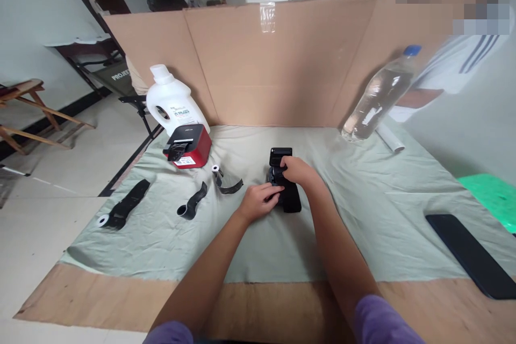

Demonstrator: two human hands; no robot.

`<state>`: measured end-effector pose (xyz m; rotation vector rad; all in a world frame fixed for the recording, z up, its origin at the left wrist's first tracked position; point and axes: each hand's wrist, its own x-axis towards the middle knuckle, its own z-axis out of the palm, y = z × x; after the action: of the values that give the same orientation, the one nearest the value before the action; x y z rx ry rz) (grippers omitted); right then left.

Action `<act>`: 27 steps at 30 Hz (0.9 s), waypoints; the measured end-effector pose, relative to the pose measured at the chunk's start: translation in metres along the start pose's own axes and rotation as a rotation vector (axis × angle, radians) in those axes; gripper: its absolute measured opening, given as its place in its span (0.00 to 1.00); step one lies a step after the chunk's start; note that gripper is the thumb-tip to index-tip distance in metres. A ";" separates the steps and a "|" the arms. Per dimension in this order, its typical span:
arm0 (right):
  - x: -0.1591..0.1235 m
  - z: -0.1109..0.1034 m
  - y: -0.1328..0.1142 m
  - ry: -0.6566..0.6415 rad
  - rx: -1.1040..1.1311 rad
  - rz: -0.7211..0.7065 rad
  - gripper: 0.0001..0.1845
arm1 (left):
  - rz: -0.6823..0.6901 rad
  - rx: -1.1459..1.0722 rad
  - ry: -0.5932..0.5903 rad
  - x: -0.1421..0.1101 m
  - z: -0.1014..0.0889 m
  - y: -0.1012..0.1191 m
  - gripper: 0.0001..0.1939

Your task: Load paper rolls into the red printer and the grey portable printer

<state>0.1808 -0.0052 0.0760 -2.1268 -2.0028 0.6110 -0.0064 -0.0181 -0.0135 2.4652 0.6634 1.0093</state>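
In the middle of the cloth lies a small black device, its hinged flap raised at the far side. Dark parts show between the flap and the body, too small to make out. From the right, my right hand has its thumb and fingers closed on the device just below the flap. My left hand grips the left side, fingertips together on the black surface. What lies under the fingers is hidden. Left of my left hand are several black strip rolls: one with a curled tail, a short one, a longer one.
A red and black label printer stands before a white detergent bottle. At the right are a clear bottle with a blue cap, a white tube and a black phone. Cardboard walls the back; a person's sleeve shows beyond.
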 end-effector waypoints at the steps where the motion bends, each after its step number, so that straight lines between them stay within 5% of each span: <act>1: -0.001 0.000 -0.002 0.012 -0.007 0.008 0.16 | -0.002 0.005 -0.010 0.000 0.000 0.000 0.16; 12: -0.001 -0.006 0.000 0.226 0.053 0.145 0.06 | 0.138 0.163 -0.103 0.000 -0.006 0.005 0.30; 18: 0.006 -0.004 0.011 0.419 0.201 0.100 0.14 | 0.228 0.208 -0.215 0.001 -0.011 0.005 0.34; 21: 0.010 -0.001 0.015 0.423 0.249 0.054 0.18 | 0.220 0.226 -0.224 -0.001 -0.012 0.003 0.31; 27: 0.011 -0.003 0.018 0.380 0.221 0.006 0.11 | 0.263 0.254 -0.185 -0.001 -0.008 0.000 0.22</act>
<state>0.1989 0.0040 0.0693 -1.9444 -1.6446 0.3724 -0.0129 -0.0175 -0.0089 2.8844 0.4374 0.8133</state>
